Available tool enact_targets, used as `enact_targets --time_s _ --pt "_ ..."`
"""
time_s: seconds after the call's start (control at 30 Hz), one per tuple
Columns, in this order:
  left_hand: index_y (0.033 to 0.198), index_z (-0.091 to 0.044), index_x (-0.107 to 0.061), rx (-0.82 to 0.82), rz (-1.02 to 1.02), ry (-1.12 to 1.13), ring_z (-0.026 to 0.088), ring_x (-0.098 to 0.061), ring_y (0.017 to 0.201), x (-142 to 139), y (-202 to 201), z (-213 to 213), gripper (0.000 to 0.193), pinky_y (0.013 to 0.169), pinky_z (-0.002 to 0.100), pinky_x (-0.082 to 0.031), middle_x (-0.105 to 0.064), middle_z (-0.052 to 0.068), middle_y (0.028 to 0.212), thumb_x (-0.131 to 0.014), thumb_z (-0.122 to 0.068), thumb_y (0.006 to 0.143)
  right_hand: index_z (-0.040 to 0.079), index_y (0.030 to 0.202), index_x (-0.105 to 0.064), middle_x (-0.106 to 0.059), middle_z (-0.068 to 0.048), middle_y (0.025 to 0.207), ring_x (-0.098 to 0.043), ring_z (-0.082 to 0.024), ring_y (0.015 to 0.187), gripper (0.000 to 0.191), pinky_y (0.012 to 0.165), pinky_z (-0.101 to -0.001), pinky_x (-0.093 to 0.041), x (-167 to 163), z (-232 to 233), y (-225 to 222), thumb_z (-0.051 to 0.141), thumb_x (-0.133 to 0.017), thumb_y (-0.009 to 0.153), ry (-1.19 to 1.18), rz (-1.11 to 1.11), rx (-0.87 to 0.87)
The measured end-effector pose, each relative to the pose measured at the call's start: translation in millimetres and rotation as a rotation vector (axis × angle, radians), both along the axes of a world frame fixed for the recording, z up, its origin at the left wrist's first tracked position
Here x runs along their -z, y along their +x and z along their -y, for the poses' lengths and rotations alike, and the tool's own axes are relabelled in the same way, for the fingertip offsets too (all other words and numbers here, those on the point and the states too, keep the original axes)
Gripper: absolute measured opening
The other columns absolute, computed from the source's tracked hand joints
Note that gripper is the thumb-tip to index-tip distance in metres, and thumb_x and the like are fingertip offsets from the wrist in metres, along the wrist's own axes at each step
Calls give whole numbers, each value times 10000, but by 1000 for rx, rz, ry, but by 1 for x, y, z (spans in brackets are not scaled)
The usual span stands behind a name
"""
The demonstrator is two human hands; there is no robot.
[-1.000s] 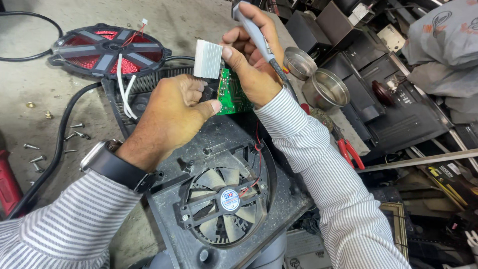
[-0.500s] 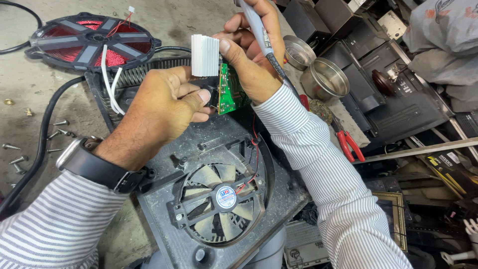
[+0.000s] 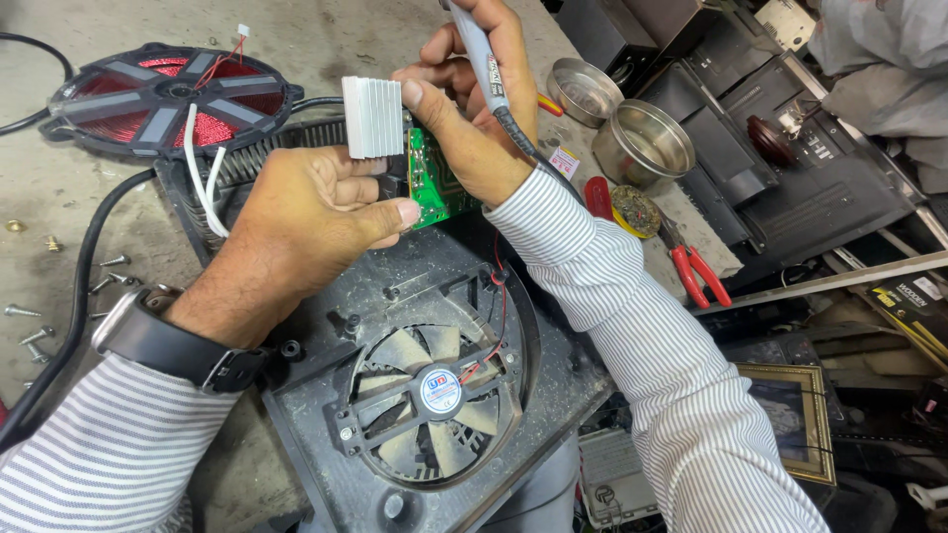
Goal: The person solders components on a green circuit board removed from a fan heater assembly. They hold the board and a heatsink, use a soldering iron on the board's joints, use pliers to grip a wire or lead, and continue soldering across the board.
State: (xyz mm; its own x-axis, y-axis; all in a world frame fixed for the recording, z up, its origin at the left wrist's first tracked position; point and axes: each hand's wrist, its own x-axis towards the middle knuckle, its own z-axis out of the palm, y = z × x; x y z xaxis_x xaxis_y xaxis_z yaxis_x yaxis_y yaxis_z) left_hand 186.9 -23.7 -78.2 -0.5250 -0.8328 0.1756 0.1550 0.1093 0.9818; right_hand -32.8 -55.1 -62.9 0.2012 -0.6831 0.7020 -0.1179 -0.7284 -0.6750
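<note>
My left hand (image 3: 306, 222) grips a green circuit board (image 3: 432, 188) that carries a ribbed silver heat sink (image 3: 372, 115), holding it upright above a black plastic appliance base (image 3: 395, 296). My right hand (image 3: 474, 104) pinches the top of the same board with thumb and fingers, and it also holds a grey pen-shaped tool (image 3: 491, 69) with a black cord. A dusty cooling fan (image 3: 441, 393) sits in the base below both hands, with red and black wires running up toward the board.
A round coil disc (image 3: 163, 99) with red windings lies at the upper left, white wires trailing from it. Loose screws (image 3: 39, 336) are scattered on the grey surface at left. Two metal bowls (image 3: 642, 148), red-handled pliers (image 3: 696, 271) and black appliance casings (image 3: 829, 188) lie at right.
The view has shifted slightly; both hands keep hold of the board, which sits a little higher in the frame. The right hand's grip on the tool is unchanged.
</note>
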Motion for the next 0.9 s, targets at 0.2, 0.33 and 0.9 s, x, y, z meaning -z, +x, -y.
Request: enact_targets --time_s 0.2,0.33,0.9 --pt "1254 80 -647 57 -36 11 85 -683 854 0 3 0 432 698 227 -580 -737 72 1050 -744 -39 850 76 1541 -339 -561 -90 1281 -699 -181 1156 684 1022 -322 -616 -7 -11 11 18 -782 1024 -3 -96 129" --pt "1333 54 -606 6 19 23 95 -705 926 -2 5 -1 497 737 245 -615 -731 65 1154 -727 -53 863 43 1463 -482 -668 -112 1242 -678 -164 1135 438 1037 -295 -573 -27 -41 10 88 -753 1122 -147 -146 292" --pt "1161 34 -695 -50 234 -187 63 -594 849 1 18 -1 315 760 247 -535 -692 35 949 -759 0 855 -47 1073 -676 -744 -150 979 -712 -129 741 306 689 -236 -585 9 -213 -31 120 -857 892 -171 -308 773"
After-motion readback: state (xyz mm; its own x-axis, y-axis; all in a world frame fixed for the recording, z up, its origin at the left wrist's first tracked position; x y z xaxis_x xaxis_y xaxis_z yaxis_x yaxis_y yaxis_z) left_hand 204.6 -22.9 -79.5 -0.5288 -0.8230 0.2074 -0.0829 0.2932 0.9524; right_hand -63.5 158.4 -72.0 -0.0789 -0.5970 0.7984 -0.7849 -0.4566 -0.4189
